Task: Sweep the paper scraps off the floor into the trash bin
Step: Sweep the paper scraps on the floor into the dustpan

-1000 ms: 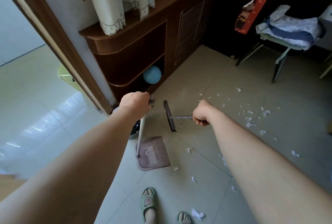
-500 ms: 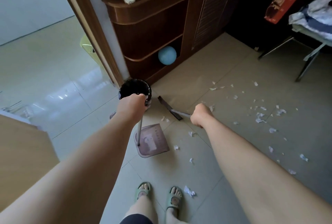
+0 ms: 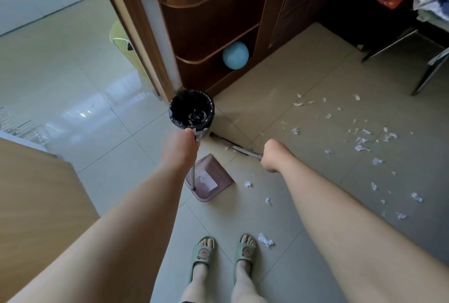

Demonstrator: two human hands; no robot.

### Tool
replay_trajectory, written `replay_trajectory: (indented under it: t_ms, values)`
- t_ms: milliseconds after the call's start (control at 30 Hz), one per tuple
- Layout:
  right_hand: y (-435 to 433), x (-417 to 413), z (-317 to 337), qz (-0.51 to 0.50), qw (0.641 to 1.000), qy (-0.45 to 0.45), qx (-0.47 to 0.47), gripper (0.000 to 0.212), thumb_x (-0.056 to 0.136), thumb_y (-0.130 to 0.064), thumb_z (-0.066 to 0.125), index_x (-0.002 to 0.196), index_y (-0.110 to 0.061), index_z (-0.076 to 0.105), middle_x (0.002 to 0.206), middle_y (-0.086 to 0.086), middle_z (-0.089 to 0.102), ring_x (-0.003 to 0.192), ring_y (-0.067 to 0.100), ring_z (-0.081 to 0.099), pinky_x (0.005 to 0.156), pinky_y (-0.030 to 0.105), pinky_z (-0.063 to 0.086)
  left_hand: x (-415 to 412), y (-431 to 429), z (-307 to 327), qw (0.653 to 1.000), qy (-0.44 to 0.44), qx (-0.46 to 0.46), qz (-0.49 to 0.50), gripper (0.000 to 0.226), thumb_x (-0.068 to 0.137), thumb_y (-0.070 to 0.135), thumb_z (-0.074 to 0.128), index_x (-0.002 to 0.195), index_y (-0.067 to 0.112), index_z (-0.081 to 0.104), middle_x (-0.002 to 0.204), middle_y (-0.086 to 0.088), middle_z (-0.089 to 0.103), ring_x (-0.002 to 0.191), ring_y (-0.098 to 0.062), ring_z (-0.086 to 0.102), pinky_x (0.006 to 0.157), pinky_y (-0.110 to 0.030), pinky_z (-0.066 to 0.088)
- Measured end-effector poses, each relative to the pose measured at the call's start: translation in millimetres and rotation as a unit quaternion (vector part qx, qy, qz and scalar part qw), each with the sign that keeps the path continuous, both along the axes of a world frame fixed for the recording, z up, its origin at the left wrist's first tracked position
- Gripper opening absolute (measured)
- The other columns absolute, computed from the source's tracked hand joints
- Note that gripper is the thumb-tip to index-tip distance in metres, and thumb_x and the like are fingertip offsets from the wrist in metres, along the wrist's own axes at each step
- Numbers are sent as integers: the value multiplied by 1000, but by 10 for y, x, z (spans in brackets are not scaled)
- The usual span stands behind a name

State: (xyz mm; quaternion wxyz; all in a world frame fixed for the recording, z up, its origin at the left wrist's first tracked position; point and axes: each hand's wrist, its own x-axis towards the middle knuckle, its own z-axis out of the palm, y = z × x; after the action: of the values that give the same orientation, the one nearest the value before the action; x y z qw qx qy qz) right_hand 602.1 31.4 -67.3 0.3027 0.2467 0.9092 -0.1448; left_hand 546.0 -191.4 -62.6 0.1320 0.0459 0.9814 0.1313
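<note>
My left hand (image 3: 181, 148) grips the top of the upright handle of a mauve dustpan (image 3: 210, 178), which rests on the tiled floor just in front of my feet. My right hand (image 3: 273, 156) is closed on the handle of a small broom (image 3: 230, 143), whose dark head lies low on the floor between the dustpan and the bin. The trash bin (image 3: 192, 110), lined with a black bag, stands by the door frame and holds some white scraps. White paper scraps (image 3: 362, 142) are scattered over the tiles to the right; a few (image 3: 266, 239) lie near my feet.
A dark wooden cabinet (image 3: 213, 11) with a blue ball (image 3: 235, 55) on its lower shelf stands behind the bin. A chair with metal legs (image 3: 427, 69) is at the far right. A light wooden surface (image 3: 36, 193) fills the left foreground. A doorway opens to the left.
The view has tilted down and shifted, so the bin and my feet now show. The broom head has swung left toward the bin and dustpan. Both hands keep their grips.
</note>
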Motion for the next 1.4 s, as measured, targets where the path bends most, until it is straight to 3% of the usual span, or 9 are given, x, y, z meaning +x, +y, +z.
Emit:
replay_trajectory:
  t_ms: [167,333,567,733,867,1033,1133,1267,1400]
  values:
    - [-226,-4,214,16,999,-30,-1,19,85,-8,55,68,-8,46,63,10,52,49,21,48,41,20,34,-87,-164,-16,999,-30,21,19,20,91,20,54,75,10,47,76,-10,53,70,-31,50,58,-31,36]
    - [-281,-85,550,-17,995,-62,-75,22,79,0,61,59,-4,52,59,13,56,44,20,45,46,23,37,-15,-246,-15,997,-56,44,28,27,87,15,53,63,14,42,70,-7,52,69,-29,50,57,-26,34]
    - [-288,-125,798,-13,999,-37,-24,28,82,-7,67,57,-4,54,55,11,53,39,20,42,44,22,35,90,-448,-2,995,-69,61,34,36,90,17,52,58,17,36,59,-1,43,64,-28,46,48,-26,26]
    - [-394,-166,593,-9,999,29,36,21,85,-15,63,70,-7,50,64,9,55,55,25,51,46,21,36,182,-615,-2,994,-69,49,66,21,91,20,50,72,11,46,75,-9,54,71,-31,51,57,-28,34]
    - [-504,-112,335,-21,998,45,34,13,88,-21,61,91,-11,53,108,14,64,98,33,62,67,26,40,234,-687,-34,995,-61,53,55,17,93,22,49,84,8,51,86,-13,59,79,-34,56,62,-30,40]
    - [-637,69,138,-26,999,4,31,21,90,-19,58,107,-6,60,114,16,64,100,33,62,67,25,40,266,-688,-62,994,-78,57,53,19,94,21,50,93,3,54,83,-12,53,75,-32,52,61,-32,39]
    - [-682,165,139,7,999,-33,28,8,88,-15,59,89,-7,56,100,15,65,79,31,59,65,24,42,296,-717,-77,992,-98,50,53,14,93,17,49,86,5,51,82,-13,54,74,-32,50,61,-31,36]
    - [-779,228,448,-6,998,-57,2,26,89,-15,58,64,-11,53,38,3,52,45,16,46,33,15,35,381,-780,-103,992,-110,44,47,11,93,16,47,85,8,48,90,-13,58,79,-32,51,66,-32,39]
    - [-649,325,643,-10,997,-75,-29,24,83,-13,69,64,-5,57,54,10,54,41,19,45,49,22,40,449,-787,-118,992,-111,51,37,12,93,18,46,86,9,49,90,-12,60,77,-30,50,62,-30,36]
